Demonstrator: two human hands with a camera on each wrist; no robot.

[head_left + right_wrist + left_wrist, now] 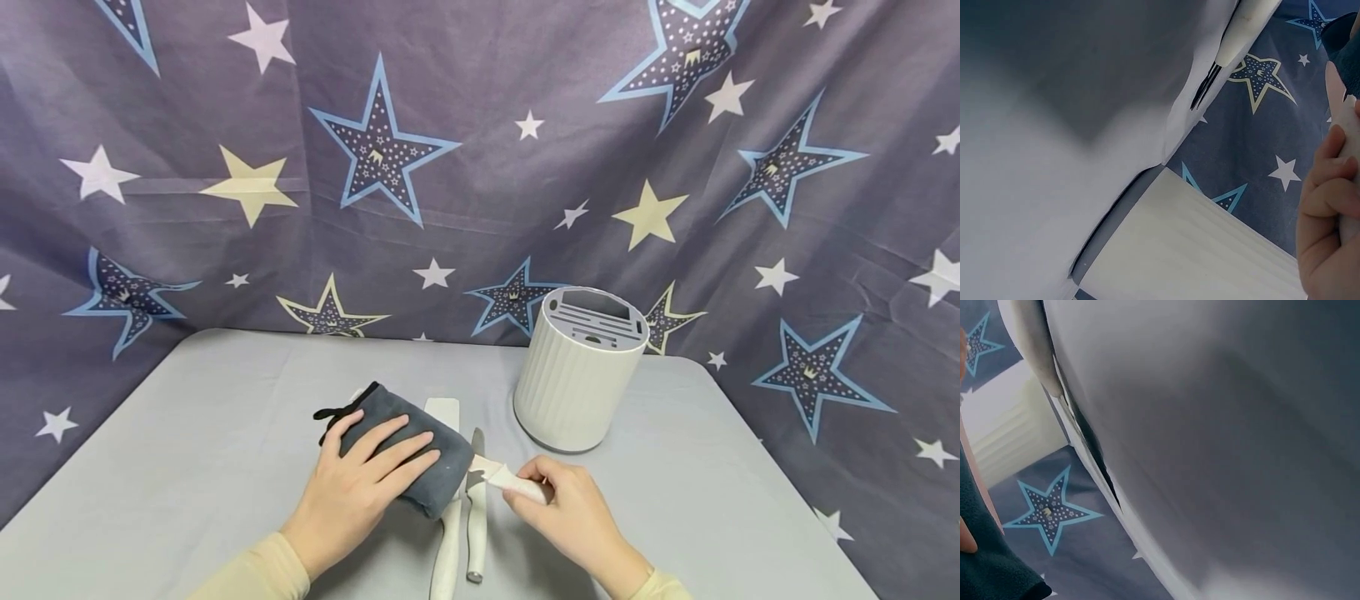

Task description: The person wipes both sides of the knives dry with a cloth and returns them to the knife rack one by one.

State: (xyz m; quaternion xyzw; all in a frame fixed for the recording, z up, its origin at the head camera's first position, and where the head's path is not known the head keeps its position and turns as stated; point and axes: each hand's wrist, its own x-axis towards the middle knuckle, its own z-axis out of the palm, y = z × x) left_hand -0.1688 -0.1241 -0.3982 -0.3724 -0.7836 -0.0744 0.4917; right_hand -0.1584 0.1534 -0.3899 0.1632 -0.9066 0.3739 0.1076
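Spread over a folded dark grey cloth [408,446], my left hand [360,479] holds it above the table, with the thumb hidden. My right hand [562,508] grips the white handle of a knife [525,485]. This knife's pinkish blade runs left into the cloth, which covers most of it. Beneath the hands lie a small knife [477,533] with a white handle and grey blade, and another white-handled knife [446,550] beside it. In the right wrist view, the curled fingers [1332,200] wrap the handle, close to the cloth [1350,69].
A white ribbed knife block [581,375] with a grey slotted top stands at the back right of the table [225,417]. A flat white piece [442,410] shows behind the cloth. A star-patterned curtain [480,167] hangs behind the table.
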